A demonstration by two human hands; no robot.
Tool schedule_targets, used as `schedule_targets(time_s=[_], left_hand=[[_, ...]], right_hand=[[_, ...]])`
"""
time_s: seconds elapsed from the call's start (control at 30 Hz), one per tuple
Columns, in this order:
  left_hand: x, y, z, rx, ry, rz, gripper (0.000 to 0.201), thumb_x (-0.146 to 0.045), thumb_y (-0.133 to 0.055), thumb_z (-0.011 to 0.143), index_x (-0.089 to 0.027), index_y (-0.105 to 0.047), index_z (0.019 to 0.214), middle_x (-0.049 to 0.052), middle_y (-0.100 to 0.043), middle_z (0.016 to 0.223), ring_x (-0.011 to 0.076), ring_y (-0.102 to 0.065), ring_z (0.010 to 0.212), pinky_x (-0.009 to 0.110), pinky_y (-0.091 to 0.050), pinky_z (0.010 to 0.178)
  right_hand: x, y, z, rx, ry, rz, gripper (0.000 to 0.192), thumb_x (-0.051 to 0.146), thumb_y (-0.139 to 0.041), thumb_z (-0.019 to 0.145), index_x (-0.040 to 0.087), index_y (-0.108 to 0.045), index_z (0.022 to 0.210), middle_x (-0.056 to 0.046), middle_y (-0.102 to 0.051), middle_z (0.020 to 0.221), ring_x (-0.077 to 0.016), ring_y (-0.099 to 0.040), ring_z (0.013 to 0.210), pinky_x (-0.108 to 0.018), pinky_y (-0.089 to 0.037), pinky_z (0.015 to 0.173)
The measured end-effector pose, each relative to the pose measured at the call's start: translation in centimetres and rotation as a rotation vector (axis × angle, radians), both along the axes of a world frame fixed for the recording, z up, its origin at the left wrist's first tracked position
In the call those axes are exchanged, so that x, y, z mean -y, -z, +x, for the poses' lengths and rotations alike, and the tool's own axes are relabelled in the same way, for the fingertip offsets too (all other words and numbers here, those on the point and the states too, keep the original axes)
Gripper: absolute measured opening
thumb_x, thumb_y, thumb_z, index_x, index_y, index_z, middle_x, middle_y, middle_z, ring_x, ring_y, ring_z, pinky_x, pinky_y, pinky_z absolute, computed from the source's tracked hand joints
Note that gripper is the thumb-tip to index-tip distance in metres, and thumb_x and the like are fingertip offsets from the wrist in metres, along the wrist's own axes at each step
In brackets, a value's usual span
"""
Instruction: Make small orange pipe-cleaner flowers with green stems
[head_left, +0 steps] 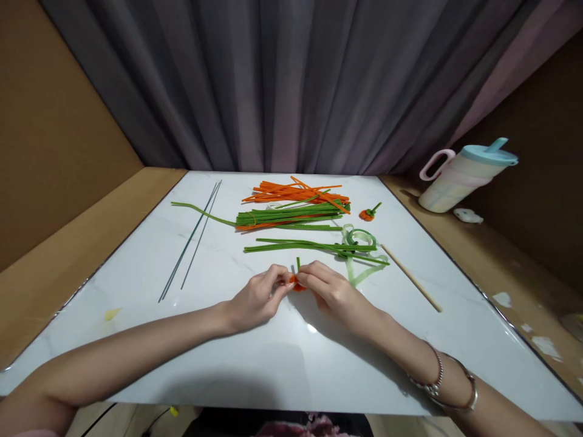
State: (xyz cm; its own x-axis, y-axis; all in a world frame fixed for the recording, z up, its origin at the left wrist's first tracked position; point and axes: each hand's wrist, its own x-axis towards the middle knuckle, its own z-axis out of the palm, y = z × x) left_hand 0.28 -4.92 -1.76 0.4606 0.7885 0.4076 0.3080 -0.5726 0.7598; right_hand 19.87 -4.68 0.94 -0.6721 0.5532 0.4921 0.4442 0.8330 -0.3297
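Pinching the small orange chenille ball [298, 283] between both hands, left hand [258, 299] and right hand [334, 290] equally close, its green stem [298, 263] pointing far

A white marble-look table top [136, 340] carries the things, set on a wooden bench [54, 267] that shows along its left and right sides. At the far middle lies a heap of orange pipe cleaners [296, 192], and just in front of it a bundle of green pipe cleaners [291, 216]. Nearer lies a thinner row of green stems [300, 246], ending at a roll of green tape [362, 238]. Thin dark wires [191, 240] lie slanted at the left. A small orange flower [367, 213] sits to the right, and a wooden stick [412, 278] lies slanted nearer. A tumbler [460, 176] stands on the bench at the right.
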Motion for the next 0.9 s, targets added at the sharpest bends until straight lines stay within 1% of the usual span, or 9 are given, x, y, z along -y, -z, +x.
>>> schedule_targets(time_s=[0.07, 0.13, 0.23, 0.33, 0.4, 0.5, 0.63, 0.73, 0.9], left_hand=[[0.0, 0.0, 0.0, -0.006, 0.004, -0.019, 0.005, -0.017, -0.045, 0.089, -0.020, -0.042, 0.092, 0.002, -0.058, 0.084, 0.0114, -0.058, 0.071, 0.024, -0.050, 0.066], [-0.1, -0.2, 0.0, 0.012, 0.021, -0.099, 0.006, -0.019, -0.046, 0.089, -0.020, -0.042, 0.093, 0.002, -0.059, 0.085, 0.0125, -0.060, 0.075, 0.025, -0.050, 0.068], [-0.3, -0.8, 0.2, 0.080, 0.071, -0.295, 0.016, -0.022, -0.050, 0.088, -0.019, -0.043, 0.102, 0.003, -0.064, 0.087, 0.0145, -0.064, 0.081, 0.026, -0.052, 0.072], [-0.8, -1.4, 0.4, 0.175, 0.101, -0.534, 0.032, -0.024, -0.055, 0.086, -0.017, -0.046, 0.116, 0.006, -0.068, 0.092, 0.0159, -0.066, 0.081, 0.030, -0.053, 0.077], [-1.2, -1.6, 0.5, 0.254, 0.080, -0.662, 0.036, -0.026, -0.058, 0.083, -0.014, -0.052, 0.117, 0.008, -0.068, 0.094, 0.0168, -0.067, 0.082, 0.032, -0.054, 0.080], [-1.8, -1.7, 0.6, 0.380, 0.036, -0.787, 0.033, -0.028, -0.064, 0.079, -0.011, -0.061, 0.107, 0.009, -0.069, 0.094, 0.0168, -0.067, 0.081, 0.031, -0.054, 0.080], [-2.4, -1.7, 0.4, 0.558, -0.035, -0.959, 0.030, -0.025, -0.073, 0.071, -0.011, -0.062, 0.096, 0.007, -0.070, 0.087, 0.0154, -0.069, 0.072, 0.029, -0.053, 0.079], [-2.6, -1.8, 0.3, 0.605, -0.052, -1.012, 0.030, -0.023, -0.075, 0.069, -0.011, -0.060, 0.092, 0.007, -0.071, 0.085, 0.0155, -0.069, 0.073, 0.028, -0.053, 0.079], [-2.7, -2.0, 0.2, 0.560, -0.017, -1.016, 0.025, -0.024, -0.073, 0.072, -0.009, -0.062, 0.089, 0.008, -0.071, 0.081, 0.0155, -0.069, 0.074, 0.028, -0.052, 0.080]], right_hand=[[0.0, 0.0, 0.0, 0.020, -0.002, 0.016, 0.037, -0.008, -0.032, 0.076, 0.012, -0.057, 0.095, -0.013, -0.060, 0.087, -0.0207, -0.052, 0.079, -0.033, -0.051, 0.064], [-0.1, 0.1, 0.0, 0.006, -0.009, 0.003, 0.035, -0.007, -0.032, 0.078, 0.012, -0.056, 0.094, -0.012, -0.060, 0.087, -0.0205, -0.053, 0.079, -0.033, -0.050, 0.064], [-0.4, 0.4, 0.1, -0.081, -0.015, -0.090, 0.026, -0.001, -0.038, 0.083, 0.014, -0.054, 0.096, -0.011, -0.061, 0.089, -0.0190, -0.056, 0.082, -0.031, -0.051, 0.068], [-0.8, 0.4, 0.2, -0.202, 0.079, -0.209, 0.013, 0.009, -0.046, 0.088, 0.017, -0.052, 0.096, -0.007, -0.062, 0.088, -0.0161, -0.060, 0.078, -0.028, -0.052, 0.066], [-1.1, 0.3, 0.4, -0.254, 0.147, -0.235, 0.009, 0.015, -0.049, 0.089, 0.018, -0.052, 0.097, -0.007, -0.062, 0.089, -0.0152, -0.062, 0.075, -0.027, -0.053, 0.066], [-1.2, -0.1, 0.7, -0.243, 0.168, -0.171, 0.008, 0.020, -0.052, 0.089, 0.018, -0.052, 0.097, -0.008, -0.062, 0.091, -0.0162, -0.062, 0.077, -0.030, -0.054, 0.068], [-1.1, -0.4, 0.9, -0.178, 0.152, 0.000, 0.011, 0.020, -0.058, 0.086, 0.019, -0.051, 0.094, -0.009, -0.061, 0.092, -0.0196, -0.060, 0.086, -0.032, -0.053, 0.072], [-1.0, -0.1, 0.6, -0.164, 0.131, 0.049, 0.013, 0.015, -0.054, 0.087, 0.019, -0.051, 0.098, -0.010, -0.060, 0.095, -0.0195, -0.060, 0.089, -0.032, -0.053, 0.073], [-0.9, 0.4, 0.1, -0.182, 0.142, 0.016, 0.013, 0.011, -0.051, 0.087, 0.019, -0.053, 0.098, -0.009, -0.061, 0.094, -0.0187, -0.060, 0.088, -0.032, -0.054, 0.073]])
